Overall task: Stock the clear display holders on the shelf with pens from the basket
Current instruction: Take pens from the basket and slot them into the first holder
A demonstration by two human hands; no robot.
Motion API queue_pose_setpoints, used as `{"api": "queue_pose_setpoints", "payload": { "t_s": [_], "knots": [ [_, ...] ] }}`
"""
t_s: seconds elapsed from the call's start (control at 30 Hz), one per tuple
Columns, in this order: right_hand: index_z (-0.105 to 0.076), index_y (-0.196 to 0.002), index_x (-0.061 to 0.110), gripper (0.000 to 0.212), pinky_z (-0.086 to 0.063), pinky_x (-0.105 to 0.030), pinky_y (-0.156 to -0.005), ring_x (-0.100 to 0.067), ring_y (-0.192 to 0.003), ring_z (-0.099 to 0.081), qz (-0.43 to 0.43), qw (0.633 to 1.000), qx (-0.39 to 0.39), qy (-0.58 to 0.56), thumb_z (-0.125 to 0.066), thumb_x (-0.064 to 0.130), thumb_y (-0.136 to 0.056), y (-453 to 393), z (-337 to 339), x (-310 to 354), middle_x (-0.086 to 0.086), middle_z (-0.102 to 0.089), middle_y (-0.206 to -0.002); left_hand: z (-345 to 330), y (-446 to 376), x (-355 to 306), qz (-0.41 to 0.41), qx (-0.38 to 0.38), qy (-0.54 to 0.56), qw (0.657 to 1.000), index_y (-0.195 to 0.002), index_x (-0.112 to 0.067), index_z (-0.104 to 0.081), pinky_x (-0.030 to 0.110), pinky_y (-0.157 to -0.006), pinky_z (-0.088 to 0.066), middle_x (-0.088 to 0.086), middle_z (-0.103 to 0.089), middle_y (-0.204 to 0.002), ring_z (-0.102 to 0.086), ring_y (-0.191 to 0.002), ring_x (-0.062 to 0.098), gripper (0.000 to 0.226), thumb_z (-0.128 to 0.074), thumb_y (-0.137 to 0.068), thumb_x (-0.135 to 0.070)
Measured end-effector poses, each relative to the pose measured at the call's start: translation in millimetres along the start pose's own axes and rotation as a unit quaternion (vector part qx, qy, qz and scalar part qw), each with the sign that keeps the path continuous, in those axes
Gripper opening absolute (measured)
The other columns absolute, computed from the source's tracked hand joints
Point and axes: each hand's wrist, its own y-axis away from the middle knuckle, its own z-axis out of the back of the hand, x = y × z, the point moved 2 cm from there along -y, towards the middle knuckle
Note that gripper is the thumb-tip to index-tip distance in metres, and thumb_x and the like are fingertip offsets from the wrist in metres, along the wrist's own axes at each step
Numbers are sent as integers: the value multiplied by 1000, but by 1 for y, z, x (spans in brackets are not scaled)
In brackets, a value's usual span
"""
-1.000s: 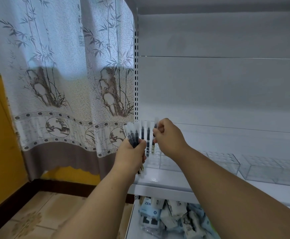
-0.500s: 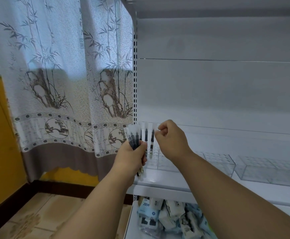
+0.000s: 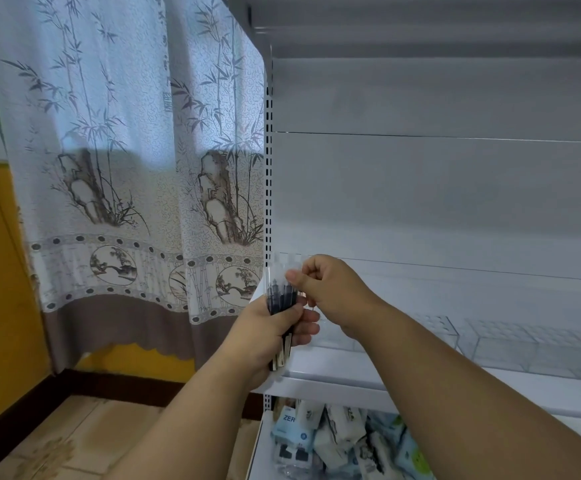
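My left hand (image 3: 268, 337) grips a bundle of pens (image 3: 281, 295) with clear caps and dark barrels, held upright at the shelf's left front corner. My right hand (image 3: 330, 292) is beside it on the right, fingers curled, thumb and fingers pinching at the top of one pen in the bundle. Clear display holders (image 3: 510, 348) stand in a row on the white shelf (image 3: 337, 379) to the right of my hands; one lies partly hidden behind my right wrist. No basket is in view.
A slotted shelf upright (image 3: 269, 174) runs up just left of my hands. A bamboo-print curtain (image 3: 126, 168) hangs at left over a yellow wall. Packaged goods (image 3: 334, 441) fill the lower shelf. The upper shelf's underside is overhead.
The pens, fanned out earlier, are now bunched closer together in my left hand. My right hand has shifted slightly right and down at their tops.
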Motion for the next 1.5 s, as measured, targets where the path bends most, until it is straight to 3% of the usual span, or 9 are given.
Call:
{"api": "queue_pose_setpoints", "payload": {
  "t_s": [0.13, 0.37, 0.53, 0.67, 0.77, 0.97, 1.17, 1.33, 1.5],
  "knots": [
    [-59, -88, 13, 20, -48, -30, -60, -12, -60, -50, -4, 999, -13, -43, -68, 30, -91, 0, 3, -4, -3, -59, -77, -3, -1, -1, -9, 0, 9, 1000, -111, 5, -65, 45, -89, -56, 23, -73, -95, -71, -87, 31, 20, -51, -101, -7],
    [-68, -94, 2, 8, -49, -23, -57, -11, -62, -60, 0, 998, 30, -62, -69, 9, -89, 1, 11, -4, -5, -68, -77, -6, -8, 0, 0, -8, 15, 1000, -111, 3, -66, 42, -79, -60, 26, -73, -97, -72, -86, 33, 21, -53, -101, -9],
    [-67, -94, 11, 7, -46, -26, -59, -13, -66, -58, 21, 986, -136, -92, -65, 18, -94, -12, 35, 2, -5, -65, -81, 3, -14, 4, 6, -77, 23, 997, -100, 5, -64, 35, -66, -60, 20, -74, -87, -73, -77, 28, 19, -52, -102, -10],
    [-62, -92, 9, 13, -57, -36, -75, -22, -81, -65, 58, 975, -208, 42, -57, 19, -98, -23, 43, -2, -4, -67, -92, 12, -20, 3, -10, -156, -36, 987, -98, -3, -65, 30, -56, -54, 14, -75, -82, -70, -64, 18, 16, -53, -102, -13],
    [-58, -88, 10, 12, -50, -26, -77, -13, -86, -62, 95, 970, -193, 112, -55, 16, -98, -23, 30, -5, 5, -64, -97, 8, -22, 1, -11, -151, -56, 987, -101, -7, -65, 29, -55, -52, 12, -76, -89, -69, -66, 17, 14, -52, -102, -14],
    [-61, -92, 10, 11, -47, -28, -75, -17, -84, -60, 71, 966, -126, 213, -54, 18, -97, -29, 17, -19, 2, -64, -92, 4, -22, 9, 9, -144, -78, 986, -101, -9, -65, 28, -55, -52, 11, -75, -95, -70, -68, 17, 12, -54, -101, -14],
    [-64, -88, 15, 10, -44, -21, -67, -8, -74, -57, 65, 969, -113, 208, -59, 20, -95, -31, 17, -20, 9, -60, -78, 7, -24, 12, 17, -149, -78, 986, -103, -9, -65, 28, -54, -51, 10, -76, -95, -70, -67, 17, 12, -54, -101, -14],
    [-61, -84, 16, 11, -40, -26, -64, -13, -73, -53, 52, 956, -54, 283, -59, 20, -95, -34, 15, -21, 5, -58, -76, 5, -23, 11, 12, -149, -84, 985, -100, -11, -65, 29, -57, -53, 8, -76, -94, -69, -67, 17, 13, -53, -101, -13],
    [-59, -79, 21, 16, -38, -25, -63, -9, -67, -51, 28, 965, -72, 252, -59, 22, -95, -31, 14, -26, 8, -55, -70, 6, -23, 13, 12, -149, -90, 985, -99, -12, -66, 28, -57, -53, 4, -76, -94, -70, -67, 16, 13, -54, -101, -15]
  ]
}}
